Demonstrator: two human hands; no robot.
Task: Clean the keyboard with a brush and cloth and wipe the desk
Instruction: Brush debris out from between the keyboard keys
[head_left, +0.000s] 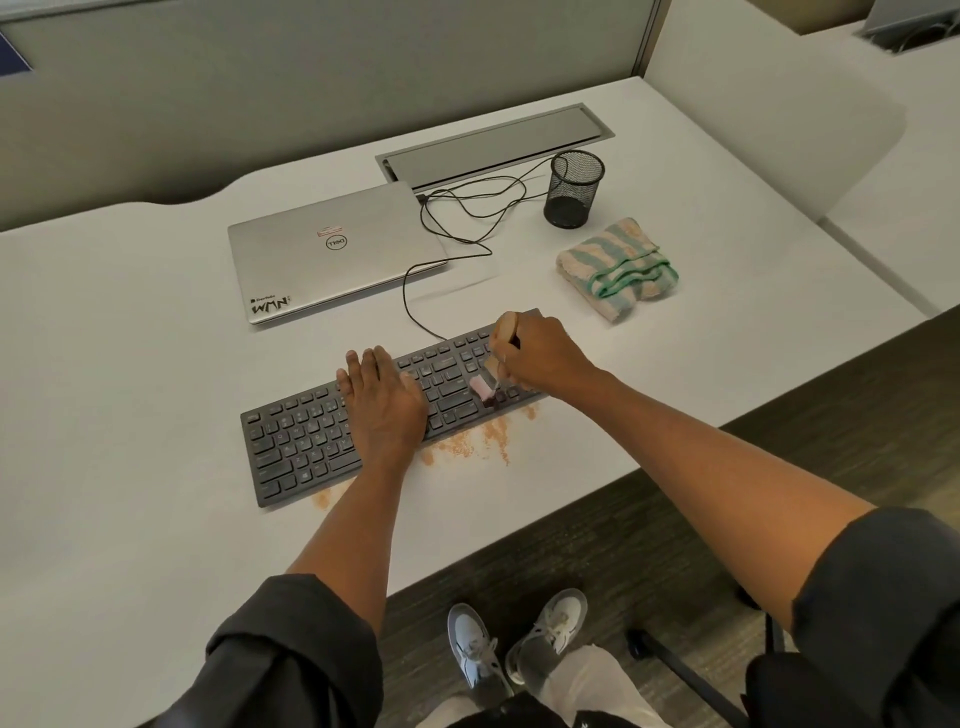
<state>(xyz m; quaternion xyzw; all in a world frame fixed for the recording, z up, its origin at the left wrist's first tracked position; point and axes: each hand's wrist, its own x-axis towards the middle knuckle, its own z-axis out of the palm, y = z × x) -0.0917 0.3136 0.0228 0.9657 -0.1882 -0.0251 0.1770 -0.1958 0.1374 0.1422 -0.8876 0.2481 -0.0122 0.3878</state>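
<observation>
**Brushing the right end of the keyboard, left hand steadying it**

White desk (156, 364) carries everything. Closed silver laptop (332, 254) sits at the back left, a black cable (415, 291) looping from beside it down to the keyboard. Dark keyboard (363, 415) lies diagonal in the middle, long axis running from near-left up to far-right, its near-left end closest to the desk edge. Folded striped cloth (618, 270), green and cream, lies beyond the keyboard's right end, well apart from both hands. Black mesh pen cup (574, 189) stands upright behind the cloth.

Left hand (382, 400) rests flat on the middle keys, fingers straight and pointing away from the person, holding nothing. Right hand (540, 358) is over the keyboard's right end, fingers curled round a small brush (493, 364). Brush handle sticks up and away above the hand; pale bristle end points down toward the person, touching the keys just left of the hand.

Orange-tan crumbs (488, 436) lie scattered on the desk along the keyboard's near edge, a smaller patch by its near-left corner.
</observation>
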